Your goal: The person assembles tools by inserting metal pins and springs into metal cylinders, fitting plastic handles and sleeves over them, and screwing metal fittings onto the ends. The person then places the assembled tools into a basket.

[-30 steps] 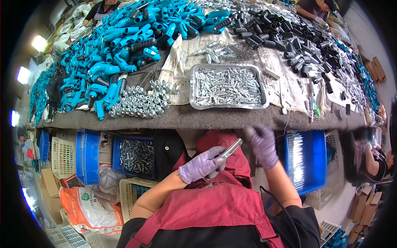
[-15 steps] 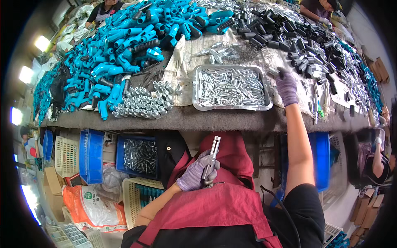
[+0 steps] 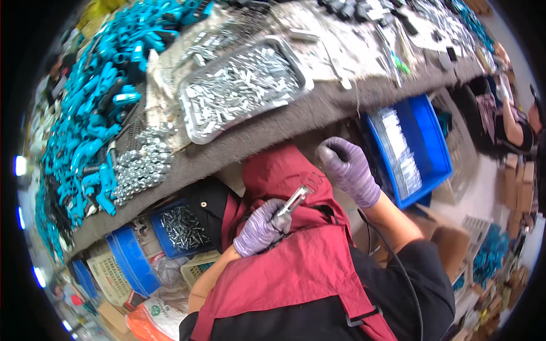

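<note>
In front of my red apron, my left hand is closed around a slotted silver metal tube, held at a slant with its upper end toward the right. A thin wire coil, seemingly a spring, shows at that upper end. My right hand, in a purple glove like the left, is raised to the right of the tube and apart from it. Its fingers are curled in; whatever they may hold is hidden.
A metal tray of small silver pins lies on the cloth-covered table. Teal housings and silver fittings heap up at the left. Below the table are a blue bin at right and a blue bin of metal parts at left.
My right hand has come back from the table beside the tray to near the tube. The wire coil now shows at the tube's end. The whole view has turned and shifted.
</note>
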A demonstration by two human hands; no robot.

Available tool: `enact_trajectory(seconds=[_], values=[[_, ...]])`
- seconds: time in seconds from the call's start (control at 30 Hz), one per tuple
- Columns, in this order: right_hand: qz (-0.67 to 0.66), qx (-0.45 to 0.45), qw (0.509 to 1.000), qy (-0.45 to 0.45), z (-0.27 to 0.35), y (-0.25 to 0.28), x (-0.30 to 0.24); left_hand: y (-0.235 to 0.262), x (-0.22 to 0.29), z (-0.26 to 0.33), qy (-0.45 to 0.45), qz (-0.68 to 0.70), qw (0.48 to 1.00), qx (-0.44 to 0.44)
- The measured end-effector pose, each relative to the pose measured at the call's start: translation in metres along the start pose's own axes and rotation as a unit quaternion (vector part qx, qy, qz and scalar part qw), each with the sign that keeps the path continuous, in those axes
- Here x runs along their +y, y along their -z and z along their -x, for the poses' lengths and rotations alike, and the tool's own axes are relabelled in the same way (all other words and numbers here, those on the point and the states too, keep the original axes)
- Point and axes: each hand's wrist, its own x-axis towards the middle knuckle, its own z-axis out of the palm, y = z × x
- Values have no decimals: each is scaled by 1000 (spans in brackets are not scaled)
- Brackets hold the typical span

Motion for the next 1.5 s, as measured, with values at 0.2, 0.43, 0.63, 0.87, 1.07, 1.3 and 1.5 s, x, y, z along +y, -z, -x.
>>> enact_trajectory(seconds=[0.2, 0.43, 0.63, 0.87, 1.07, 1.3, 1.5], values=[[19, 67, 996, -47, 6, 7, 15, -7, 5, -10, 68, 63, 996, -7], [176, -166, 968, 60, 13, 4, 26, -8, -2, -13, 76, 41, 995, 41], [306, 294, 890, -166, -60, 157, 114, -2, -5, -12, 38, 42, 998, 35], [372, 339, 792, -347, -95, 208, 228, -4, -3, -21, 84, 6, 996, 13], [346, 426, 771, -324, -100, 187, 225, -4, -2, -23, 101, 3, 995, 26], [-51, 510, 857, 48, -68, 157, 158, 1, 2, -18, 83, 25, 996, 28], [96, -146, 969, 172, 2, 54, 7, 3, 13, -21, 78, 173, 980, -55]])
